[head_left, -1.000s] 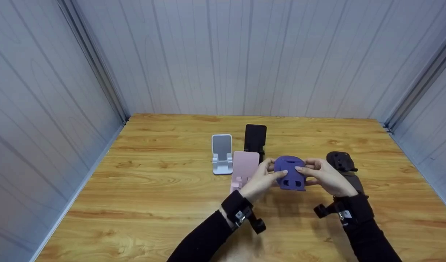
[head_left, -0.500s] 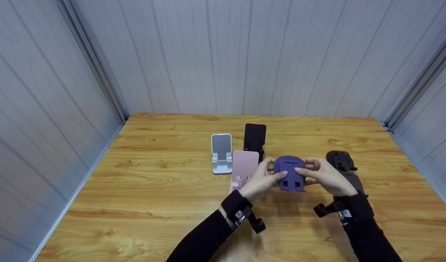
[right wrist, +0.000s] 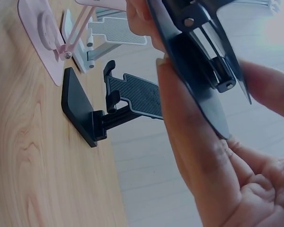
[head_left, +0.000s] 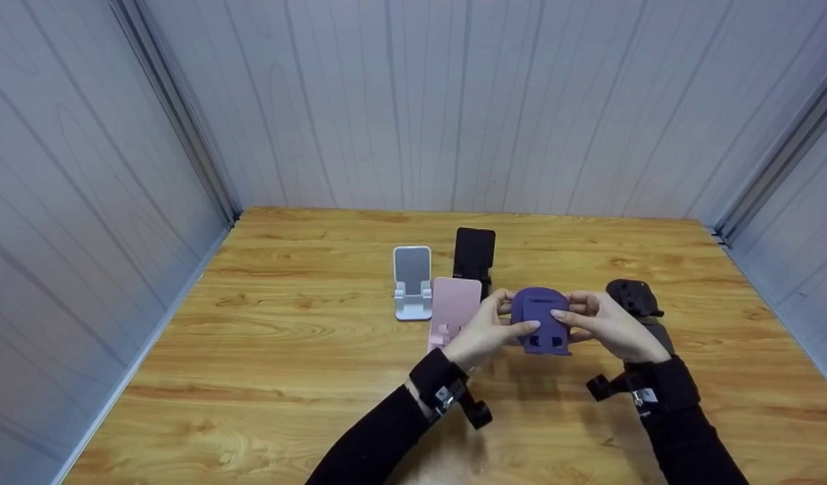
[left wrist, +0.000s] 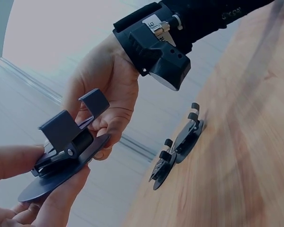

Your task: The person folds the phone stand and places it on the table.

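Both hands hold a small purple phone stand (head_left: 544, 313) above the table, its parts folded close together in the head view. My left hand (head_left: 487, 333) pinches its left side, thumb on the front panel and fingers behind. On the opposite side my right hand (head_left: 615, 327) grips it the same way, thumb near the middle. In the left wrist view the phone stand (left wrist: 60, 130) shows two hooked lips and a hinge over a rounded base plate. The right wrist view shows the hinge arm of the phone stand (right wrist: 213, 61) close to its plate, with fingers along the base.
Left of the hands stand a white phone stand (head_left: 413, 306), a pink one (head_left: 455, 300) partly behind the left hand, and a black one (head_left: 475, 249). A folded black stand (head_left: 632, 296) and a dark grey one (head_left: 658, 330) lie by the right hand on the wooden table (head_left: 285, 377).
Both hands keep their hold on the purple phone stand, which sits very slightly further right in the head view. The other stands have not moved on the table.
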`<state>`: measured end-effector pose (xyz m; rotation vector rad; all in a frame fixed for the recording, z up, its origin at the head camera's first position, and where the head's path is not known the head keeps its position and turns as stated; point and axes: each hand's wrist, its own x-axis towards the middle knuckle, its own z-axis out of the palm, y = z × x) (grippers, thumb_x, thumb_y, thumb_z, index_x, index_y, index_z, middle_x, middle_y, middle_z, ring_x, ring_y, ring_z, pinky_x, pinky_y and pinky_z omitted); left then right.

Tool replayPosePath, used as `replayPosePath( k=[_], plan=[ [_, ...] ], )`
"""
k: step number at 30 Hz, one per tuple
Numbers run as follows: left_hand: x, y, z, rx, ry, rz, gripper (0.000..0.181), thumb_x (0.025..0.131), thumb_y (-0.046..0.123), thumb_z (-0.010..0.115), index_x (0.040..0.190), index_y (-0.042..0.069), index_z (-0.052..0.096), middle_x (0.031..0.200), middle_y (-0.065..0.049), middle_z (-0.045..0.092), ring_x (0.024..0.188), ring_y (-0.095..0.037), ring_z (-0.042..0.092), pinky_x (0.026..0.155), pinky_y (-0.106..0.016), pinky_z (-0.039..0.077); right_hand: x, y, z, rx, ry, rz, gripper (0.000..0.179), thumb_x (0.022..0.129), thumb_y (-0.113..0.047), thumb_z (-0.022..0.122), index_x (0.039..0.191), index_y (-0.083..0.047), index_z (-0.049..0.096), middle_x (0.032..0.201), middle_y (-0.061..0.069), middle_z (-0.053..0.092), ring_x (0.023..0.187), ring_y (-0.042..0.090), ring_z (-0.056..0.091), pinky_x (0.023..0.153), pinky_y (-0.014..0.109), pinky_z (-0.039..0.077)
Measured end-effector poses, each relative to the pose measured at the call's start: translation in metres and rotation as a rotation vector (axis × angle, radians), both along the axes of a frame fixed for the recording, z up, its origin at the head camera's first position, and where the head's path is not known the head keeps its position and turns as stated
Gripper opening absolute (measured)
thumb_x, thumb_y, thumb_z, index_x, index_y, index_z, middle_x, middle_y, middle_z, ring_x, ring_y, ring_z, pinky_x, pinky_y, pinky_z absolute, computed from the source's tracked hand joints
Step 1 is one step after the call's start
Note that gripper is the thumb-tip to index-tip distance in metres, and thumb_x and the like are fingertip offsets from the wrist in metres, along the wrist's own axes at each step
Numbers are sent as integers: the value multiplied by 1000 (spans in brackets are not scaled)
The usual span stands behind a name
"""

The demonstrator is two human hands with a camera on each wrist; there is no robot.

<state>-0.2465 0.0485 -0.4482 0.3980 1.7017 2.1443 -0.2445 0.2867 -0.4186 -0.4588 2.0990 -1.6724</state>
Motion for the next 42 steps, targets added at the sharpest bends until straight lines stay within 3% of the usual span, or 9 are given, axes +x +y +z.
replayPosePath(
  k=[5,10,13,15,19,22,27,35,42],
  plan=[
    [0,-1,0,-5,12,-10,36,98,-8,68,130,-5,50,123,-22,67,108,-38,75,88,-39,66,1,0,2,-1,6,4,49,109,-18,63,142,17,50,114,2,74,104,16,74,95,41,63],
    [0,-2,3,-14,6,-3,36,98,-7,68,130,-5,51,122,-20,68,102,-31,76,87,-38,66,1,-1,3,-28,7,5,36,109,-14,61,135,12,57,109,2,75,100,15,75,91,37,64],
    [2,-3,8,-50,33,-19,38,101,-3,67,135,-4,50,126,-21,67,108,-35,75,90,-38,65,1,-2,3,-41,12,1,37,109,-13,60,135,12,56,111,2,75,101,16,75,92,39,64],
    [5,-6,15,-140,117,-31,47,103,6,67,144,-3,47,136,-22,63,120,-35,71,96,-36,63,1,-1,4,-39,28,-16,41,110,-15,60,140,13,52,113,1,74,102,15,74,93,39,64],
    [17,-18,39,-398,422,-20,69,106,24,66,162,0,33,161,-22,46,143,-34,54,115,-37,50,3,3,5,-69,65,-86,40,110,-15,59,141,10,53,112,-1,75,99,14,74,88,36,64],
    [26,-30,57,-550,629,23,74,108,31,62,167,2,27,170,-18,35,155,-32,38,127,-43,34,2,8,5,-126,68,-138,31,111,-13,57,137,5,58,109,-1,77,96,14,75,84,33,65],
    [35,-47,68,-688,830,97,76,109,32,58,169,3,22,175,-14,24,163,-34,18,132,-51,20,0,14,4,-150,53,-208,27,111,-12,56,134,1,60,106,-1,77,95,13,75,82,31,64],
    [33,-67,58,-949,1014,264,80,108,38,57,167,-2,20,175,-23,17,163,-42,11,132,-57,13,-9,20,1,-91,34,-279,46,112,-16,56,145,14,48,108,-7,76,100,8,74,85,30,64],
    [30,-95,44,-1059,1012,337,80,105,34,61,167,-2,24,175,-23,17,162,-44,13,130,-62,14,-28,27,1,-20,22,-323,48,111,-18,57,145,14,45,101,-9,74,93,5,73,81,26,64]
  ],
)
